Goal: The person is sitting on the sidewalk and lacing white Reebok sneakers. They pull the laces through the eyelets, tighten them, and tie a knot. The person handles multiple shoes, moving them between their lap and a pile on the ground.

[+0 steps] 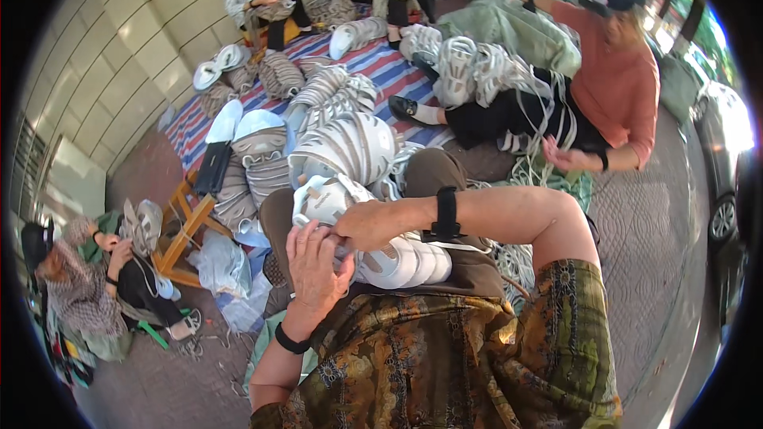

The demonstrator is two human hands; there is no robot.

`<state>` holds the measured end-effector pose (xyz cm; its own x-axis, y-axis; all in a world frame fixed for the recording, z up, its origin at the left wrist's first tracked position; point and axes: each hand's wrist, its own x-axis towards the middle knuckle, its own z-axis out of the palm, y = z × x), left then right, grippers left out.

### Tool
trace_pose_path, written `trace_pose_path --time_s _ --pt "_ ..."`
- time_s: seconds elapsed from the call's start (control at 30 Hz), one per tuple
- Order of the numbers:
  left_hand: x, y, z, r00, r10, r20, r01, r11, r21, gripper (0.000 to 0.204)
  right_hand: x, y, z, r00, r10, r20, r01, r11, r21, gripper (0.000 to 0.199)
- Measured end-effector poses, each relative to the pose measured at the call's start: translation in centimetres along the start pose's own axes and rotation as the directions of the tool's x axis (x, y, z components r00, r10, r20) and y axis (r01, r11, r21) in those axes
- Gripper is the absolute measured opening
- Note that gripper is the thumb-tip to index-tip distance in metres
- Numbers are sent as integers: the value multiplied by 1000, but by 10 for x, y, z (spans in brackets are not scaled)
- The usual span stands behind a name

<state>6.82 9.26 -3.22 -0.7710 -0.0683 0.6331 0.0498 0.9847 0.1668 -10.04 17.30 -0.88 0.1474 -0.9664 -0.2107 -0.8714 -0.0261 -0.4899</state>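
Observation:
Across my lap lies a stack of nested white and beige shoe uppers (409,260). The front white shoe upper (324,197) is under both hands. My left hand (318,266) grips its near edge, fingers laid over the rim and thumb apart. My right hand (369,225) is closed at the upper's opening, just right of the left fingers; its fingertips point down and what they pinch is hidden. A white lace (457,248) runs out to the right beneath my right wrist. Beyond my knees rests another large bundle of nested uppers (346,149).
More shoe uppers lie on a striped sheet (409,87). At left are a wooden stool (183,226) and a plastic bag (222,262). A person in an orange top (612,71) sits right with laces; a person at lower left (87,286) and two at the back handle uppers.

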Motion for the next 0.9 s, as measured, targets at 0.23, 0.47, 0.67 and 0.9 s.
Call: trace_pose_path --time_s 0.23,0.47,0.67,0.9 --pt "12 -3 -19 970 141 200 -130 989 -66 39 2 19 26 973 -77 -217 125 968 216 19" --pt "30 -7 -18 897 229 377 -221 973 -66 29 5 16 29 967 6 -254 31 989 142 21" --pt "31 0 -22 871 217 441 -231 973 -23 24 0 6 32 955 20 -295 18 992 127 21" --pt "29 0 -19 888 218 404 -221 974 -40 21 -8 0 29 935 8 -354 18 997 69 18"
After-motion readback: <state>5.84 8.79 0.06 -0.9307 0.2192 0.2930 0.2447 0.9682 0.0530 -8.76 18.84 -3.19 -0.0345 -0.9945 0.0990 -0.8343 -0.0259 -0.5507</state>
